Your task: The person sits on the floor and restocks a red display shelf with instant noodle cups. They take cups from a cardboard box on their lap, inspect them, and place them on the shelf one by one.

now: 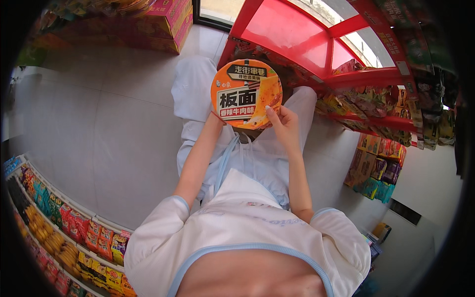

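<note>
An orange instant noodle bowl (pixel 243 92) with a round printed lid is held up above my lap, its lid facing me. My right hand (pixel 284 120) grips the bowl's lower right edge, thumb on the rim of the lid and fingers bent beneath. My left hand (pixel 219 118) is at the lower left of the bowl; its fingers are hidden behind the bowl, and only the wrist with a thin red band shows. Part of a brown cardboard box (pixel 284 80) is visible behind the bowl, between my knees.
A red display rack (pixel 371 76) with packaged food stands close at the right front. Pink and yellow cartons (pixel 172 22) are stacked at the upper left. Snack shelves (pixel 85 215) curve along the lower left. Bundled noodle packs (pixel 378 167) stand on the floor at the right.
</note>
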{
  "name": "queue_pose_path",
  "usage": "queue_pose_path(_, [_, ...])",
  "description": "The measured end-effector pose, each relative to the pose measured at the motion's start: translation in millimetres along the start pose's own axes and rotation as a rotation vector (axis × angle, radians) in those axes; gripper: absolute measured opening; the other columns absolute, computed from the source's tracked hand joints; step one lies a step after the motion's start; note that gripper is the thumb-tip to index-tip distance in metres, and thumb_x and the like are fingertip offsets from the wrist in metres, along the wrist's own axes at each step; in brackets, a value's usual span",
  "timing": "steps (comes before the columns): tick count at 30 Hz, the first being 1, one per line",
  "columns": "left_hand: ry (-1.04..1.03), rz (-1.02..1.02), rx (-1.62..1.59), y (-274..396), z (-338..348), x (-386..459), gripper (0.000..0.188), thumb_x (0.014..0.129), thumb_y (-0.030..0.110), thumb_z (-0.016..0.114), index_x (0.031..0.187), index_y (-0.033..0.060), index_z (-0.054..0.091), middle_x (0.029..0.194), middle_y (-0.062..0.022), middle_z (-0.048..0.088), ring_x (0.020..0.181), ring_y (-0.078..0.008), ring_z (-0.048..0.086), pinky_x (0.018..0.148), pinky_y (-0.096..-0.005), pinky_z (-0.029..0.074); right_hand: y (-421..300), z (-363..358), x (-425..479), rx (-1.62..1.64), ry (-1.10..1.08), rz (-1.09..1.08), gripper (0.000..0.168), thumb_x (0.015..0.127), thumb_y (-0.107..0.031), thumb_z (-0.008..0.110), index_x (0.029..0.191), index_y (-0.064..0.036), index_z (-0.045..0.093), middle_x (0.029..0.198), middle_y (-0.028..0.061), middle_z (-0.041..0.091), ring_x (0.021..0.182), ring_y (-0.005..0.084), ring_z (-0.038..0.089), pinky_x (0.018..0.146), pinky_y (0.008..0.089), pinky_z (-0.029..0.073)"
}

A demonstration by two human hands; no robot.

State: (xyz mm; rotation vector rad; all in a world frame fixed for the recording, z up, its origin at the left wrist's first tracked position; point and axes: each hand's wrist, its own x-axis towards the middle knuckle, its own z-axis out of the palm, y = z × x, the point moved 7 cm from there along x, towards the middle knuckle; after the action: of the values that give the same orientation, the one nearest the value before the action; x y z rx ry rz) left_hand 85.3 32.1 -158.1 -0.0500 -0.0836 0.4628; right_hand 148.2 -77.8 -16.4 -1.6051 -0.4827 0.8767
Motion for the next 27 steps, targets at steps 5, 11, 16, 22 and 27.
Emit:
queue_pose_path(5, [-0.024,0.073,-0.015,0.9,4.6,-5.2,0.041,0.091,0.029,0.044,0.122,0.0028,0.046,0.116,-0.0133,0.056,0.101,-0.0233,0.057,0.083,-0.0366,0.050,-13.1,-15.4,-12.1,-0.393,0.016,-0.265,0.036,0.071,-0.015,0.073,0.098,-0.001,0.054,0.087,0.0058,0.062,0.077,0.0114,0.060,0.063,0.0252,0.049])
queue_pose_path(11, [-0.039,0.098,-0.005,-4.9,3.2,-4.5,0.040,0.091,0.028,0.043,0.122,0.0029,0.046,0.115,-0.0132,0.056,0.100,-0.0231,0.057,0.082,-0.0364,0.051,-24.4,-14.2,-11.8,-0.398,-0.066,-0.392,0.097,0.056,-0.018,0.082,0.134,-0.007,0.026,0.131,0.0121,0.037,0.116,0.0241,0.043,0.089,0.0356,0.041])
queue_pose_path(16, [-0.082,0.037,0.109,-3.5,-33.4,-1.1,0.043,0.091,0.030,0.043,0.125,0.0024,0.043,0.118,-0.0133,0.053,0.102,-0.0233,0.056,0.085,-0.0363,0.049,-32.8,3.4,-17.2,-0.622,-0.055,-0.627,0.112,0.052,-0.021,0.084,0.139,-0.009,0.016,0.140,0.0175,0.018,0.130,0.0328,0.022,0.102,0.0421,0.030])
queue_pose_path(22, [0.077,-0.074,0.206,-19.4,-25.0,6.0,0.064,0.088,0.055,0.037,0.125,0.0032,0.042,0.119,-0.0128,0.053,0.103,-0.0240,0.055,0.087,-0.0373,0.048,-9.8,-11.3,-14.7,-0.588,0.067,-0.553,0.108,0.053,-0.017,0.083,0.138,-0.009,0.019,0.139,0.0152,0.021,0.130,0.0316,0.021,0.105,0.0388,0.024])
queue_pose_path(27, [0.049,-0.104,0.155,-24.0,-19.3,8.3,0.062,0.089,0.052,0.038,0.126,0.0034,0.042,0.120,-0.0137,0.052,0.105,-0.0252,0.054,0.089,-0.0387,0.046,-9.6,-19.4,-15.5,-0.585,0.085,-0.572,0.105,0.052,-0.013,0.083,0.138,-0.011,0.021,0.137,0.0176,0.020,0.128,0.0334,0.024,0.102,0.0404,0.029])
